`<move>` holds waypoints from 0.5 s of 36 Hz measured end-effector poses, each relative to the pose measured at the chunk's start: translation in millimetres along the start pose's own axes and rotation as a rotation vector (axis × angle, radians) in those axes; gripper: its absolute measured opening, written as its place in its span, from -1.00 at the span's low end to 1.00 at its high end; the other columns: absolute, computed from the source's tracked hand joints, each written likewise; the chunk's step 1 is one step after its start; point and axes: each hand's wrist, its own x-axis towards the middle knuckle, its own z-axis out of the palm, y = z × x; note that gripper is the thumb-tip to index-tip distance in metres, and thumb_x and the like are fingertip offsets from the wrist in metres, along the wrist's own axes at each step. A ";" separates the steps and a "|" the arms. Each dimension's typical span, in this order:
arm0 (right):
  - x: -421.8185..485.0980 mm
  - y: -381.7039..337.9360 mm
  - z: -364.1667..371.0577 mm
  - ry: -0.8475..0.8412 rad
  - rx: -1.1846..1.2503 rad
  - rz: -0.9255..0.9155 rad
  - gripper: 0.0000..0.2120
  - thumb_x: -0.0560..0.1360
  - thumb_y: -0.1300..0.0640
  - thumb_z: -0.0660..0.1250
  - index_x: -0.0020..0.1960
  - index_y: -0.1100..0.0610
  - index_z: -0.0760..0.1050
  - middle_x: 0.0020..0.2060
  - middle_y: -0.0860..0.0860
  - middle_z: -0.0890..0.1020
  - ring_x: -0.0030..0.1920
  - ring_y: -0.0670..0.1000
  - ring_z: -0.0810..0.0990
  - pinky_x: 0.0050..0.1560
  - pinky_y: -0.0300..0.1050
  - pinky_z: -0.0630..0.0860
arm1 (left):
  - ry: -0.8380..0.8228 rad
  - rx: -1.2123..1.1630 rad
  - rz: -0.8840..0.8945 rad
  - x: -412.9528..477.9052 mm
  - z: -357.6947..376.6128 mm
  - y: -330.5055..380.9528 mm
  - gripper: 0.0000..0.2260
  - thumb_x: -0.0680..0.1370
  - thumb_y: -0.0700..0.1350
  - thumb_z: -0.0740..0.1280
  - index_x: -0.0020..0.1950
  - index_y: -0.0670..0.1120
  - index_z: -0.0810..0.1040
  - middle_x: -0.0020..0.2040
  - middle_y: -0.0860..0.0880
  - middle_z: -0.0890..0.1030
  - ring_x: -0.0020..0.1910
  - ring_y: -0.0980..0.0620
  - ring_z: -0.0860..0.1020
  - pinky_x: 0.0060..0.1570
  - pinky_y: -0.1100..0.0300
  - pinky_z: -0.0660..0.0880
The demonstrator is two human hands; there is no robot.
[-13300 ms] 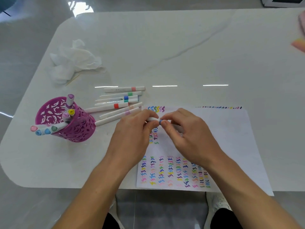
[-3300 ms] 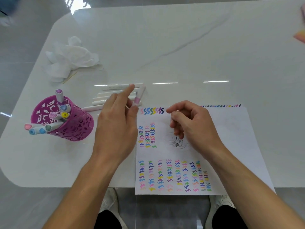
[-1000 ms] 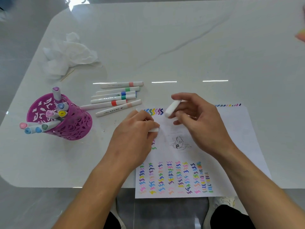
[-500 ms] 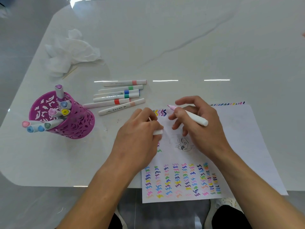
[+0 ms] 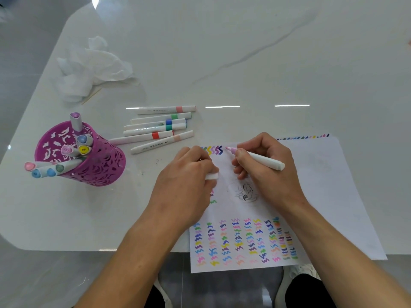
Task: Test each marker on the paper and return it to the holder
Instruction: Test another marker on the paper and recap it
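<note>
Right hand (image 5: 270, 174) at centre frame, fingers clamped on an uncapped pink marker (image 5: 258, 158), tip pointing up-left and sitting at the top edge of the paper (image 5: 329, 196), just right of a short row of coloured zigzags (image 5: 213, 150). Left hand (image 5: 186, 187) just beside it, curled shut around a white cap (image 5: 211, 176), knuckles resting on the sheet's left edge. Columns of coloured squiggles (image 5: 244, 241) along the lower part of the page, a small dark doodle (image 5: 246, 192) between the two hands. Left of frame, purple cut-out holder (image 5: 97, 165) standing on the white table (image 5: 266, 63), several markers poking out. Six capped markers (image 5: 160, 130) lying side by side just right of the holder, above the left hand. Crumpled tissue (image 5: 93, 67) in the upper left.
</note>
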 end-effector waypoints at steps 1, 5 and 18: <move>-0.5 0.3 0.2 0.000 -0.002 0.002 -0.87 0.55 0.18 0.50 -0.06 0.24 0.60 -0.28 0.09 0.72 -0.28 0.10 0.70 -0.27 -0.09 0.61 | -0.005 0.000 -0.002 -0.1 0.1 0.4 -0.81 0.51 -0.09 0.46 0.11 0.04 0.68 0.08 0.15 0.54 0.10 0.14 0.47 0.00 0.18 0.50; -0.6 -0.5 0.7 0.012 -0.006 0.001 -0.85 0.55 0.18 0.49 -0.06 0.25 0.57 -0.28 0.09 0.72 -0.27 0.11 0.71 -0.28 -0.11 0.61 | -0.005 -0.002 -0.004 0.5 0.2 0.7 -0.81 0.51 -0.08 0.46 0.12 0.05 0.68 0.08 0.16 0.54 0.10 0.15 0.46 0.00 0.22 0.47; -1.3 0.3 1.7 0.013 -0.067 -0.026 -0.79 0.57 0.15 0.48 -0.08 0.20 0.46 -0.25 0.10 0.72 -0.28 0.13 0.71 -0.27 -0.03 0.63 | -0.005 -0.013 -0.017 1.4 0.9 0.2 -0.82 0.50 -0.10 0.47 0.09 0.04 0.69 0.06 0.16 0.54 0.09 0.14 0.46 0.01 0.13 0.52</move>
